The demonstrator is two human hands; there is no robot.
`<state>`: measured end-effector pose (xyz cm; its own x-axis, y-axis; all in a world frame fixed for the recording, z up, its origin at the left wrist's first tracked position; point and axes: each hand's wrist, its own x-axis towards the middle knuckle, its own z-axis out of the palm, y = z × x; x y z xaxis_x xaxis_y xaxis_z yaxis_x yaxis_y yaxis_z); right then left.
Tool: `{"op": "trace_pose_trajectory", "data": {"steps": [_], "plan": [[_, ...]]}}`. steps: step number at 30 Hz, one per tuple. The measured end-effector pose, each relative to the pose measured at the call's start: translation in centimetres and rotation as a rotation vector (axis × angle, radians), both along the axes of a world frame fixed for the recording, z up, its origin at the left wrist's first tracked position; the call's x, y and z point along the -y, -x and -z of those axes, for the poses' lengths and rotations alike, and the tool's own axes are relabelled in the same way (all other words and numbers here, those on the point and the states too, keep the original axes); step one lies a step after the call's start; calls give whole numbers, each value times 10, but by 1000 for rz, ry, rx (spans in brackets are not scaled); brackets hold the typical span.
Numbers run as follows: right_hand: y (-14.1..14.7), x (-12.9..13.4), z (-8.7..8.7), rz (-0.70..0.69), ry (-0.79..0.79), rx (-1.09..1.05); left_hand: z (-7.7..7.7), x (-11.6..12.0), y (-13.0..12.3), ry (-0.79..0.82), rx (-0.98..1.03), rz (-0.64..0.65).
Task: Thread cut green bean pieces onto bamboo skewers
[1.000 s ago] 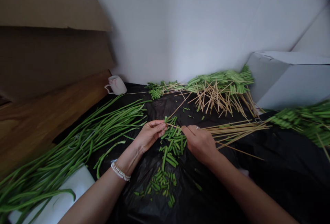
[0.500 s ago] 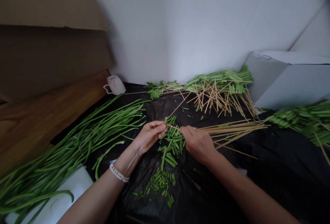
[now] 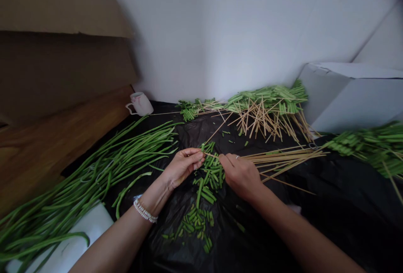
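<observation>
My left hand [image 3: 184, 166] pinches a short piece of green long bean [image 3: 202, 147] between thumb and fingertips. From the bean a thin bamboo skewer [image 3: 210, 154] runs across to my right hand [image 3: 241, 176], whose fingers are closed around it. How far the skewer goes into the bean is hidden by my fingertips. Below and between the hands lie many cut bean pieces [image 3: 208, 195] on a black plastic sheet [image 3: 252, 239]. Loose bamboo skewers [image 3: 286, 158] lie just right of my right hand. Uncut long beans [image 3: 110, 168] spread out to the left of my left hand.
Skewered bean pieces [image 3: 267, 97] are heaped against the wall, with another heap [image 3: 368, 143] at right. A white mug [image 3: 142, 104] stands at back left. A cardboard box [image 3: 63, 63] is at left, a white box [image 3: 355, 101] at right. Some long beans rest on a white object [image 3: 94, 222].
My right hand has shifted very slightly left along the skewer, towards my left hand. The left hand stays in place, still pinching the bean piece.
</observation>
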<state>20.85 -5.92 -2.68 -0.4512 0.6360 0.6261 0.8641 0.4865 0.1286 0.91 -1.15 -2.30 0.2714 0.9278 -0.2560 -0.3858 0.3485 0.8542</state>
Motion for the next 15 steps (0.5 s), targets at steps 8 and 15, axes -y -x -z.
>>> {"op": "trace_pose_trajectory", "data": {"steps": [8, 15], "plan": [[5, 1, -2, -47, 10, -7, -1, 6, -10, 20, -5, 44], [6, 0, 0, -62, 57, -52, -2, 7, -11, 17, -10, 39]]}}
